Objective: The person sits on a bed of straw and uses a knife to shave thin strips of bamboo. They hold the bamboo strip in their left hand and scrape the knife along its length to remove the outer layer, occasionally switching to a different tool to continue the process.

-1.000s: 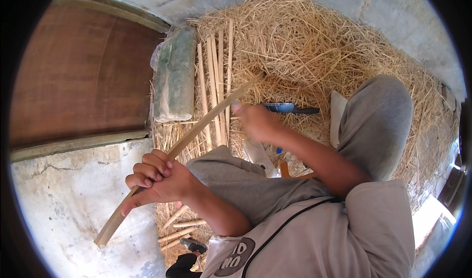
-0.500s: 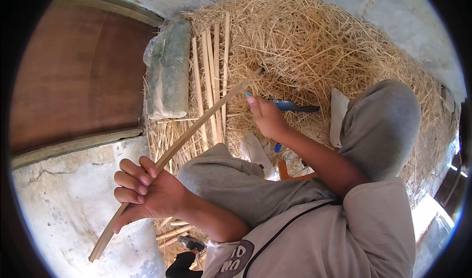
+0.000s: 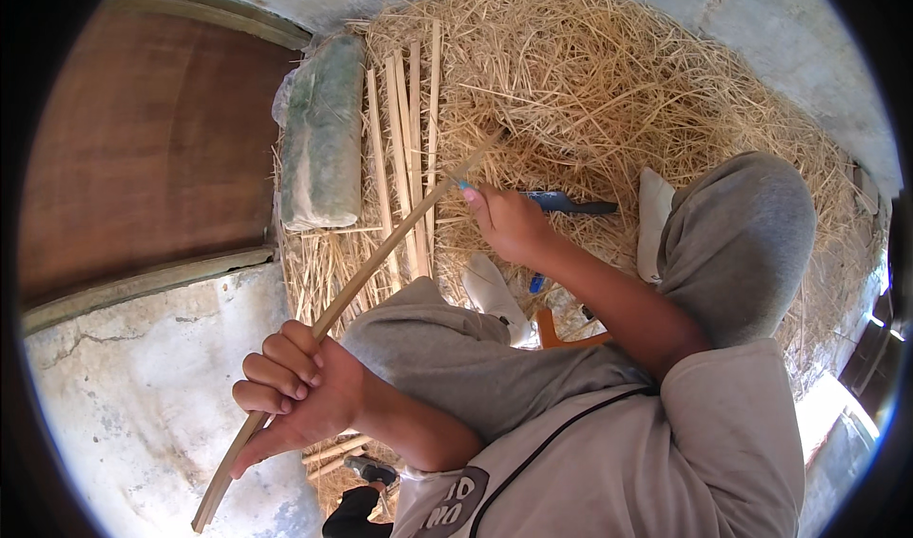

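A long, pale wooden or bamboo strip (image 3: 380, 253) runs diagonally in front of me, from the lower left up to the straw. My left hand (image 3: 309, 386) is wrapped round its lower part, with the near end sticking out below the thumb. Beside the strip's upper part is my right hand (image 3: 509, 219), closed in a pinch. A small blue piece (image 3: 463, 184) shows at its thumb tip, against or very near the strip; the rest of what it holds is hidden. Just behind this hand lies a blue-grey tool (image 3: 566, 203) with a dark end.
Several pale strips (image 3: 414, 157) lie side by side next to a green wrapped bundle (image 3: 323, 134). A heap of straw (image 3: 609, 81) fills the back. A brown panel (image 3: 152, 148) stands left above a whitish wall (image 3: 152, 376). Near my leg is an orange object (image 3: 556, 333).
My left hand and the strip's near end have shifted right and slightly down. My right hand has moved left, bringing the small blue piece to the strip.
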The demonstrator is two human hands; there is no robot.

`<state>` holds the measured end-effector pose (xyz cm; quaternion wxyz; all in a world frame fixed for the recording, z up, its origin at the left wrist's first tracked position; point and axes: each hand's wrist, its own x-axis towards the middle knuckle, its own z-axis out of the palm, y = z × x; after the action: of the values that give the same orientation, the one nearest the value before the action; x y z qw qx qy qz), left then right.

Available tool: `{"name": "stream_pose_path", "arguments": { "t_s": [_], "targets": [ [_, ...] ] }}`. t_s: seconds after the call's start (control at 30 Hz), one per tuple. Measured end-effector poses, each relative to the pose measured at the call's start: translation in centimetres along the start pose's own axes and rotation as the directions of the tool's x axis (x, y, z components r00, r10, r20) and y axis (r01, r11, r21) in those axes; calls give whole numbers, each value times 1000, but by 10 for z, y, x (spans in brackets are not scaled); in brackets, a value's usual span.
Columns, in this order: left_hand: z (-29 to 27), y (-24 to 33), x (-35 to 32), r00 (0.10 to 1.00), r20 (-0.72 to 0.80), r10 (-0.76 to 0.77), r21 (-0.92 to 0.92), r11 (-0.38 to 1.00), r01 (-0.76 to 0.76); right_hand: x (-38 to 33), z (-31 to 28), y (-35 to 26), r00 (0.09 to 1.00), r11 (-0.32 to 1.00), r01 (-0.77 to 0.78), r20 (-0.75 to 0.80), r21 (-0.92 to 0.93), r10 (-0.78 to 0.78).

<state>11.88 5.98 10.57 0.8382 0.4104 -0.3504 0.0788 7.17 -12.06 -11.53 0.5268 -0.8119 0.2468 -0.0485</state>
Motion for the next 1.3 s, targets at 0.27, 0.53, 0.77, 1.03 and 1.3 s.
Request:
{"name": "stream_pose_path", "arguments": {
  "t_s": [0.27, 0.53, 0.77, 1.03, 1.3],
  "targets": [
    [17, -2, -6, 1000, 25, 3, -39, 999, -2, 21, -13, 16, 995, 997, -72, 68, 2, 72],
    [21, -2, -7, 993, -119, -17, -26, 1000, 14, 32, -10, 23, 999, 993, 23, -20, -119, -25],
    [18, -4, -5, 988, -148, 39, 38, 999, -34, 14, 6, 7, 988, 987, 144, -53, -70, -148],
    [35, -14, 6, 805, -561, 195, 236, 969, -70, 34, 17, 24, 997, 997, -3, -79, -77, -3],
    [25, -15, 7, 801, -563, 201, 228, 970, -82, 40, 4, 25, 1000, 984, 15, -16, -178, -18]
  ]
}}
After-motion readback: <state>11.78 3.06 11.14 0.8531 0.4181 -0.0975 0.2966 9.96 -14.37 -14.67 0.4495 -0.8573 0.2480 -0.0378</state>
